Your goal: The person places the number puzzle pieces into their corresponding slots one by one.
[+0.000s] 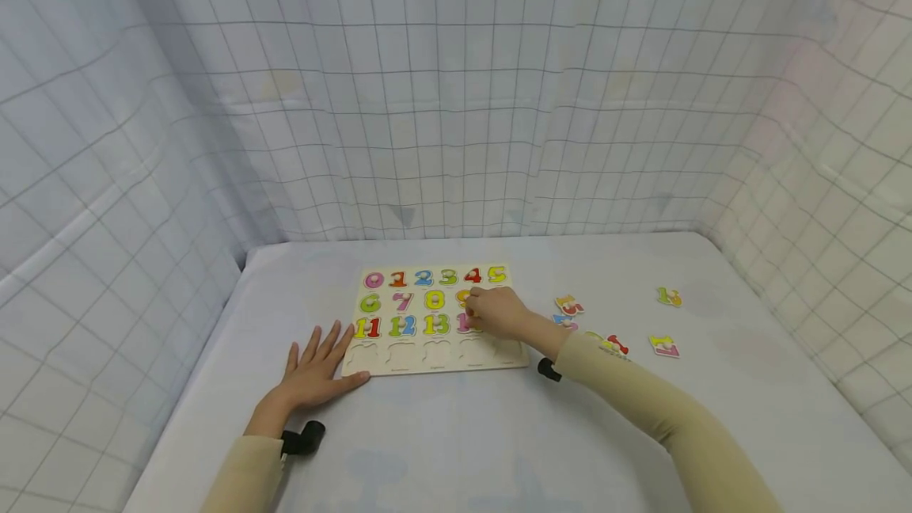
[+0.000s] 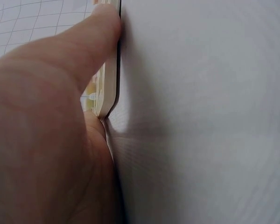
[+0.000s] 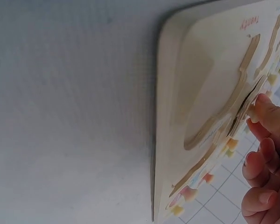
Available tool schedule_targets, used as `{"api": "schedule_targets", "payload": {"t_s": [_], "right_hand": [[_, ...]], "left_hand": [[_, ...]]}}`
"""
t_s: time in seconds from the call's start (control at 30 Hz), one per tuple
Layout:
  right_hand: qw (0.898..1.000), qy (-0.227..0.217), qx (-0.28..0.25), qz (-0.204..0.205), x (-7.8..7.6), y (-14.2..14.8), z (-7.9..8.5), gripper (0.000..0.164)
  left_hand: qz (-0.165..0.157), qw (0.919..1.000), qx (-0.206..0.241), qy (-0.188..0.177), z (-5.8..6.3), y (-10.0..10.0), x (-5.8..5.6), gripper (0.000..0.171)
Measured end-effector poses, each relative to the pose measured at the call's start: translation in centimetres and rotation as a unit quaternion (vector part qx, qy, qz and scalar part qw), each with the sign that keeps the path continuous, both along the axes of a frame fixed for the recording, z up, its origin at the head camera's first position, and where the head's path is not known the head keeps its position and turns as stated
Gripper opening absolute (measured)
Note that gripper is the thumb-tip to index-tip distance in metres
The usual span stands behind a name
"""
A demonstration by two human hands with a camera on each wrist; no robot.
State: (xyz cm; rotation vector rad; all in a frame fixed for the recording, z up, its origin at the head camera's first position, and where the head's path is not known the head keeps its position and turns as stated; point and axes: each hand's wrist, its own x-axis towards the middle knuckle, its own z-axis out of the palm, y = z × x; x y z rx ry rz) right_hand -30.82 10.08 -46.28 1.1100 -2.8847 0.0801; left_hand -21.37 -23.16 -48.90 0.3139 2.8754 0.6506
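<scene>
A wooden number puzzle board (image 1: 409, 357) lies flat on the white table, with knobbed number pieces in its upper three rows and bare recesses along its near row. My right hand (image 1: 499, 313) pinches the knob of a puzzle piece (image 3: 246, 105), which sits tilted over the board in the right wrist view. From the head view, the piece shows as a pink number (image 1: 464, 324) beside the 13 (image 1: 436, 324), partly hidden by the fingers. My left hand (image 1: 313, 374) rests on the table with fingers spread, its thumb against the board's near left edge and its fingertips by the left side.
Loose number pieces lie right of the board: an orange-and-red one (image 1: 570, 305), a blue-and-pink one (image 1: 565, 323), a red-and-green one (image 1: 616, 344) partly behind the right sleeve, a green-and-yellow one (image 1: 669, 296) and a yellow-and-pink one (image 1: 664, 347). Checked curtains (image 1: 456, 141) surround the table.
</scene>
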Motion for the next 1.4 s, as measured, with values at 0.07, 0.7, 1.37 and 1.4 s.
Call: {"api": "schedule_targets", "payload": {"t_s": [0.07,0.7,1.37,1.4], "right_hand": [[1.000,0.000,-0.005,0.003,0.0,0.0,0.0,0.013],[1.000,0.005,-0.009,0.005,-0.2,0.3,-0.4,0.014],[0.981,0.012,-0.054,-0.188,0.1,7.2,0.7,0.028],[0.978,0.007,-0.048,-0.202,0.1,7.9,0.6,0.029]], "left_hand": [[0.001,1.0000,-0.008,-0.001,0.1,0.0,0.0,0.097],[-0.002,0.9999,-0.011,0.001,-0.4,0.0,-0.3,0.097],[-0.002,0.9999,-0.010,0.001,-0.4,-0.2,-0.3,0.097],[-0.002,0.9999,-0.011,0.001,-0.4,-0.2,-0.2,0.097]]}}
